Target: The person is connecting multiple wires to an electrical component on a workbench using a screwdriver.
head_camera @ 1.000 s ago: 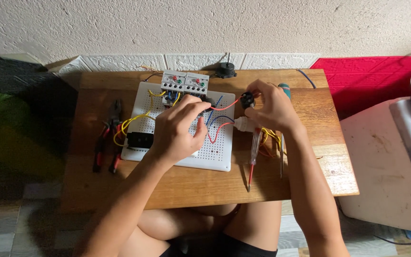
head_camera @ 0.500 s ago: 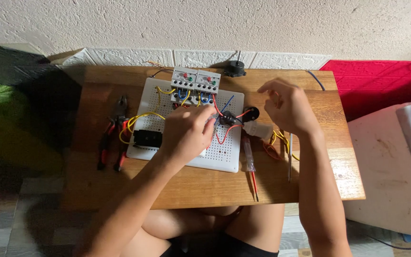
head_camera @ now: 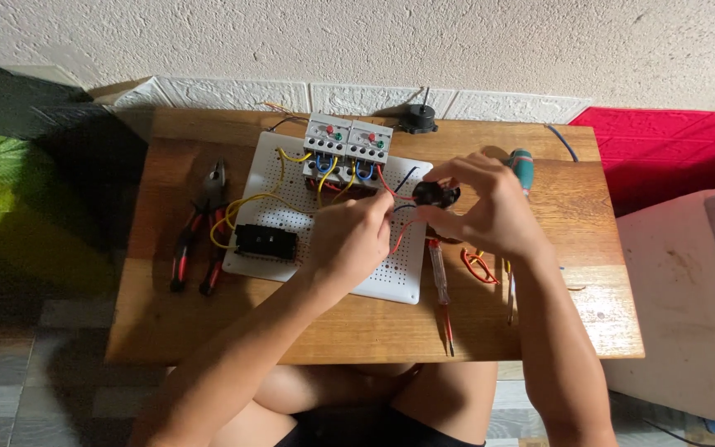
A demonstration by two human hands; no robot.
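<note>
— What is being gripped there?

— A small round black plastic component, pinched in the right hand just above the white perforated mounting board. The left hand is closing its fingers on the red wire beside it.

— Much wired already?

— The two grey relay blocks are carrying yellow leads; this part is looking unfixed. Both forearms are reaching across the wooden worktop.

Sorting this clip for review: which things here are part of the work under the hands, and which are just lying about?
In use:
- left hand and right hand
- small black round part, held in the right hand
- red wire
- white perforated board
- two grey switch units
- black box

Lying about:
- pliers
- red-handled tester screwdriver
- teal-handled screwdriver
- loose wire bits
- black round thing by the wall
</note>
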